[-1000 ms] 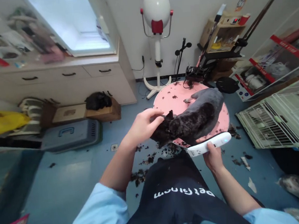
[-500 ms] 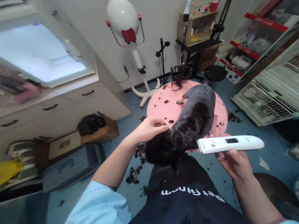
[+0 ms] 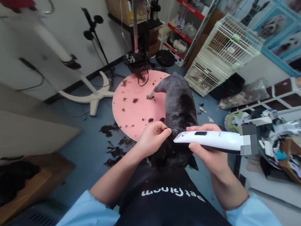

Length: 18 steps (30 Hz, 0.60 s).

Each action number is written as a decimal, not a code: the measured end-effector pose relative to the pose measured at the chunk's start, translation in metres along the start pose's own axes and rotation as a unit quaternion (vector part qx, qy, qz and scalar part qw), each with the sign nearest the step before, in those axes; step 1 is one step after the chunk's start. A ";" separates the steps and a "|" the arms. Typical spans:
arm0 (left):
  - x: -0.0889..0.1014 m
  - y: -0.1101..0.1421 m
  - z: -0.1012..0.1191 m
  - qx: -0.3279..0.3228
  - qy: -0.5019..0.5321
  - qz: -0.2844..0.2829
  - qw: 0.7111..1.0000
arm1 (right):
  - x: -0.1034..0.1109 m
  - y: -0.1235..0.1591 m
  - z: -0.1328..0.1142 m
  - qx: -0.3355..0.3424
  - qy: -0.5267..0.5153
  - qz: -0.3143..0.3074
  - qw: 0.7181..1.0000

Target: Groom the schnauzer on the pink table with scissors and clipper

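Note:
A dark-furred animal [image 3: 180, 103], cat or dog I cannot tell, stands on a round pink table [image 3: 129, 116], its head close to my black apron [image 3: 161, 210]. Its back is cropped to short grey fur, while the neck and head are black. My left hand [image 3: 152, 137] is pinched at the animal's neck; whatever is between the fingertips is too small to make out. In my right hand [image 3: 209, 155] is a white hair clipper [image 3: 216, 138], its blade end pointing left near my left fingertips, above the neck. My hands partly hide the neck.
Cut fur tufts [image 3: 135, 100] dot the table, and more fur [image 3: 114, 152] lies on the blue floor. A white dryer stand [image 3: 93, 97] is at left. Wire cages [image 3: 214, 58] stand behind at right, near a cluttered surface [image 3: 282, 150]. A black holder [image 3: 137, 63] sits at the table's far edge.
The view has swung to the right. The clipper has come closer to my left fingertips and the animal's neck. My left hand stays pinched at the neck.

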<state>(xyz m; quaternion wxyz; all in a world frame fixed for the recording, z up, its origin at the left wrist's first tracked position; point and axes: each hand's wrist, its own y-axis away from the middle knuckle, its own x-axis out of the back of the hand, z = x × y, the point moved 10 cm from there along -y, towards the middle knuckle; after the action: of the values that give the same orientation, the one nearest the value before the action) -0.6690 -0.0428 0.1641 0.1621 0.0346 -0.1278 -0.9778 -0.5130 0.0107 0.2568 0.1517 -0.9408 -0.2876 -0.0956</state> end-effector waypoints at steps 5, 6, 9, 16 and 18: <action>-0.005 -0.011 -0.001 -0.021 0.011 -0.036 0.999 | -0.006 0.014 -0.003 0.013 0.053 0.040 0.998; -0.006 -0.012 -0.001 -0.024 0.012 -0.042 0.999 | -0.004 0.016 -0.004 0.023 0.056 0.052 0.997; -0.009 -0.015 -0.003 -0.024 0.012 -0.058 0.998 | 0.001 0.022 -0.004 0.032 0.079 0.093 0.992; -0.013 -0.021 -0.003 -0.006 0.011 -0.072 0.997 | -0.001 0.028 -0.004 0.056 0.089 0.094 0.990; -0.015 -0.022 -0.004 0.004 0.015 -0.074 0.997 | 0.000 0.028 -0.005 0.065 0.093 0.087 0.990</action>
<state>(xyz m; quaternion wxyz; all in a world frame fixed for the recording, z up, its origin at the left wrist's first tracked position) -0.6610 -0.0188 0.1548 0.0909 0.0592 -0.1265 -0.9860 -0.4971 -0.0132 0.2555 0.2462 -0.9374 -0.1953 -0.1499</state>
